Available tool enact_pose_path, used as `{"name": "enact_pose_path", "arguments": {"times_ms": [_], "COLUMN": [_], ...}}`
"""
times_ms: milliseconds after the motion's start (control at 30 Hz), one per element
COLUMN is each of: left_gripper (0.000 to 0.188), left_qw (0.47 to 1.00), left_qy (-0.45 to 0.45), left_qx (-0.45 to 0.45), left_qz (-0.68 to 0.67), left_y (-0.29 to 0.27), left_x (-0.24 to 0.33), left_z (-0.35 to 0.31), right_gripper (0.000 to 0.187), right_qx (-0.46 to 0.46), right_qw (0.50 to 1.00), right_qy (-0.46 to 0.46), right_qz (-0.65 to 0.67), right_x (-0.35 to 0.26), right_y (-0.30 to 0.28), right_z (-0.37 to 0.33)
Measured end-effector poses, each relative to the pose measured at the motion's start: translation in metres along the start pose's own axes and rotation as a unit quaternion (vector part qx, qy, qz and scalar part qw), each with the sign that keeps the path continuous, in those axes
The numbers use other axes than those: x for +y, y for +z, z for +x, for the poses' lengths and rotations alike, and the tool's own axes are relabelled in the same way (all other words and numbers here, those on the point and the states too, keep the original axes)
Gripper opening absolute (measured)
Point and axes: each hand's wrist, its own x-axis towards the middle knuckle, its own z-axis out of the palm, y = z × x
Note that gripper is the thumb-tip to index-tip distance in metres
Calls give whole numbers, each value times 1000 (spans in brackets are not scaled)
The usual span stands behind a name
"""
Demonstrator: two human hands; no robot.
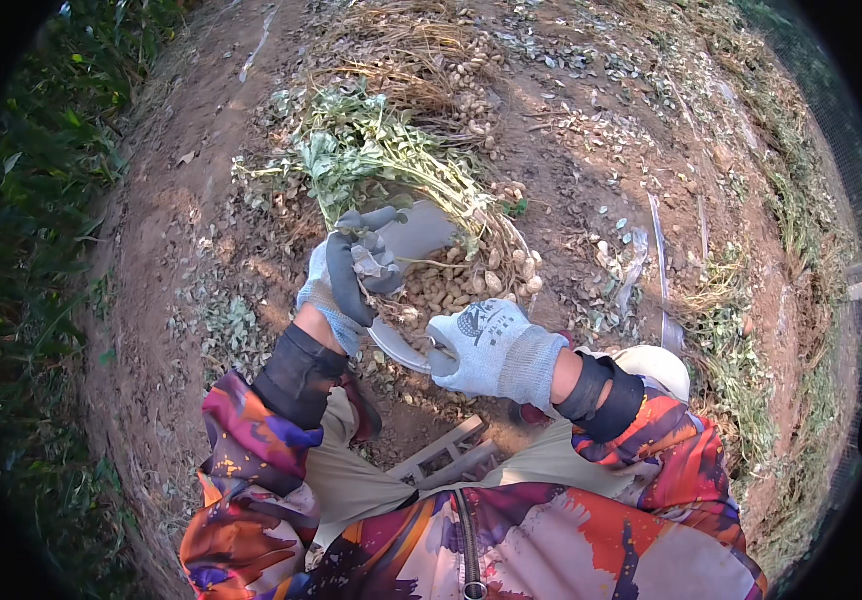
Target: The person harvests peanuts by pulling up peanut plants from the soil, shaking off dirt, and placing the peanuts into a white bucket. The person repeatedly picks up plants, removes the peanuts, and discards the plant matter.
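A white basin (398, 345) holds many unshelled peanuts (441, 287). Across its far side lies a bunch of peanut plants (376, 150), with green leaves to the left and peanuts on the root end to the right. My left hand (351, 270), in a grey glove, is raised over the basin's left side. Its fingers are curled around a small crumpled greyish piece, too unclear to name. My right hand (496, 350), gloved too, is closed at the basin's near right rim, with the back of the glove upward; its fingertips are partly hidden.
A slatted wooden piece (446, 455) lies between my legs. Beyond the basin, pulled peanut plants (421, 60) lie in a row on brown soil (166, 200). Strips of plastic film (659, 245) and dry leaves lie to the right. Tall green plants (41, 180) border the left.
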Motion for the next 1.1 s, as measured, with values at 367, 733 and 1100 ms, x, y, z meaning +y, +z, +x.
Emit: {"name": "enact_pose_path", "arguments": {"times_ms": [367, 733, 1100], "left_gripper": [38, 30, 43], "left_qw": [993, 993, 992], "left_qy": [35, 82, -13], "left_qx": [-95, 12, -118], "left_qz": [-61, -83, -41], "left_y": [-3, 23, -8], "left_x": [12, -17, 0], "left_z": [-11, -28, -24], "right_gripper": [38, 32, 22], "right_qx": [197, 166, 241], "right_qw": [970, 946, 948], "right_qy": [33, -102, -203], "right_qz": [-139, 259, 50], "right_x": [42, 14, 8], "right_y": [36, 25, 1], "right_z": [11, 26, 24]}}
